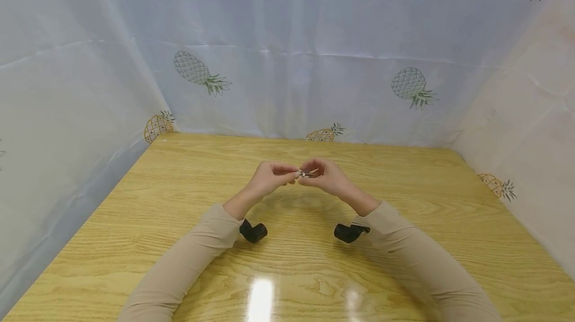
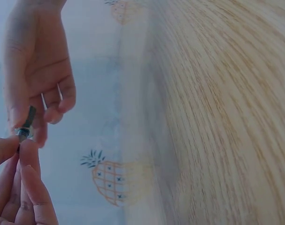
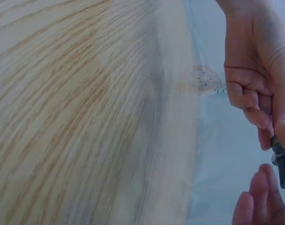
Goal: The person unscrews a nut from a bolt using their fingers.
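Near the middle of the table, my left hand [image 1: 269, 178] pinches one end of a small metal bolt [image 1: 309, 174] between thumb and fingers. Its threaded shank [image 3: 284, 171] points toward my right hand. A nut [image 3: 275, 158] sits around the bolt close to the left fingertips. My right hand [image 1: 325, 177] is around the free end, thumb and fingers spread on either side. In the right wrist view, the right fingers [image 3: 260, 187] stand apart from the threads, while that thumb is mostly cut off by the edge. The left fingertips hide the bolt's held end.
Below the hands is a wood-grain table [image 1: 296, 272]. A black curved piece [image 1: 254, 232] is at the left cuff and a similar black piece [image 1: 348, 232] at the right cuff. White curtains [image 1: 287, 92] with pineapple prints stand behind the table and at both sides.
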Demonstrator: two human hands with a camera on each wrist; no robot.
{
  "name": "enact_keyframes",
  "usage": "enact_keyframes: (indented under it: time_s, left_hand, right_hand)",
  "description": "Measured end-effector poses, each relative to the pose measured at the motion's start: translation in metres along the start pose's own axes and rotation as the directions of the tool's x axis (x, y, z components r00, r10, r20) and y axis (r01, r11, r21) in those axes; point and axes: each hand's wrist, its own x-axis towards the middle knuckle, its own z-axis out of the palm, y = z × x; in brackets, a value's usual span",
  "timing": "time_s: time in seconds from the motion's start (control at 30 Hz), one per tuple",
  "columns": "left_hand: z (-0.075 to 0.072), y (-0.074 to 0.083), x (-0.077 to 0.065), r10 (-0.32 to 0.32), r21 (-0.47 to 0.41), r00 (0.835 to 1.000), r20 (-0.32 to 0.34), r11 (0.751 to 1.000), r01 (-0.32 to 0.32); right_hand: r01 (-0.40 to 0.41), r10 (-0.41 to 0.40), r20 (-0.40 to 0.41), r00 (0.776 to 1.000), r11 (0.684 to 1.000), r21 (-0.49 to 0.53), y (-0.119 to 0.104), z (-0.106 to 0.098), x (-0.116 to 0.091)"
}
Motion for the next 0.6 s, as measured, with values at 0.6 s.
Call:
enact_keyframes:
  time_s: [0.6]
  left_hand:
    - [-0.0002, 0.0001, -0.001, 0.009, -0.002, 1.0, -0.001, 1.0, -0.009]
  right_hand:
    - [-0.029, 0.029, 0.005, 1.0, 0.999, -0.021, -0.0023, 0.0004, -0.0018]
